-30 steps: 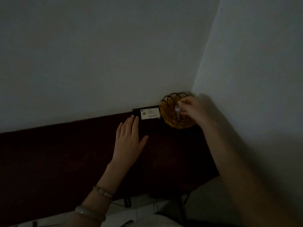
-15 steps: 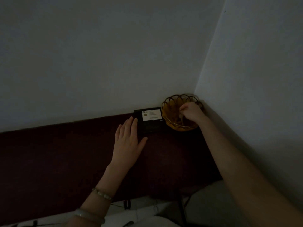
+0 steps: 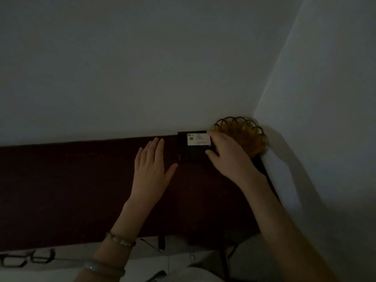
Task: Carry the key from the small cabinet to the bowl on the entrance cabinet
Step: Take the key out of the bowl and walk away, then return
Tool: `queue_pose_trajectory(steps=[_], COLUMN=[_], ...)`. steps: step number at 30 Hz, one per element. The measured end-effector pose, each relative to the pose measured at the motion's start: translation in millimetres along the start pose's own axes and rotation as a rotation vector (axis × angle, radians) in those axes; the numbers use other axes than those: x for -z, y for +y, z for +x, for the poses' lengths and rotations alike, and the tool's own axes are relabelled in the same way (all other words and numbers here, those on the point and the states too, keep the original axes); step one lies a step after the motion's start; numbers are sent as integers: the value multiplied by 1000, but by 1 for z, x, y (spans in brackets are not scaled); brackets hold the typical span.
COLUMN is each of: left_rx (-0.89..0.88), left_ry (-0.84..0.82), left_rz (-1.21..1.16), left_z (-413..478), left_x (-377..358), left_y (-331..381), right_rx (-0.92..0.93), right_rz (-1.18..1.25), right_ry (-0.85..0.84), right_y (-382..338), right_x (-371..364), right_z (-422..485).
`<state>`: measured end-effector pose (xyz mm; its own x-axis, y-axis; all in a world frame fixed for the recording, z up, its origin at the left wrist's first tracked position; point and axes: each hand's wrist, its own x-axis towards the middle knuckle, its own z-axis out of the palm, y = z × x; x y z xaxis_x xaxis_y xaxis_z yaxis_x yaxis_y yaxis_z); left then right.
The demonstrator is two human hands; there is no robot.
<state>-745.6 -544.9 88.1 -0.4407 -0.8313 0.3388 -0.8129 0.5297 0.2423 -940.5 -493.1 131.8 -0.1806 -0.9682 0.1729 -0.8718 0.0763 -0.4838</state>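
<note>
An amber bowl (image 3: 244, 135) with a scalloped wire rim stands in the far right corner of the dark red cabinet top (image 3: 71, 190). The key is not visible; the inside of the bowl is too dim to read. My right hand (image 3: 230, 159) is outside the bowl, just to its left. Its fingers are spread, with forefinger and thumb at the right edge of a black case (image 3: 191, 153), and nothing shows in the hand. My left hand (image 3: 151, 176) lies flat and open on the cabinet top, left of the case.
A white card (image 3: 198, 139) lies on the black case against the back wall. White walls close in behind and on the right. Below the cabinet's front edge lie dark glasses (image 3: 26, 259) and a pen (image 3: 156, 275) on a pale surface.
My right hand held the key over the bowl, dipped into it, then came out leftward to the black case without the key. My left hand stayed flat.
</note>
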Motion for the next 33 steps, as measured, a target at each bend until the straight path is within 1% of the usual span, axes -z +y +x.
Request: queue_pose_trajectory(steps=[8, 16, 24, 33], left_rx=[167, 454, 747, 920], left_ry=[67, 112, 156, 220], left_rz=[84, 170, 206, 288], left_z=[-45, -117, -200, -307], left_x=[37, 77, 123, 171], left_y=[-41, -85, -119, -183], right_rx=[226, 483, 753, 956], right_rz=[12, 60, 105, 107], right_ry=[-146, -295, -411, -493], right_y=[-67, -142, -231, -349], right_x=[-41, -89, -140, -198], right_z=[-12, -13, -36, -82])
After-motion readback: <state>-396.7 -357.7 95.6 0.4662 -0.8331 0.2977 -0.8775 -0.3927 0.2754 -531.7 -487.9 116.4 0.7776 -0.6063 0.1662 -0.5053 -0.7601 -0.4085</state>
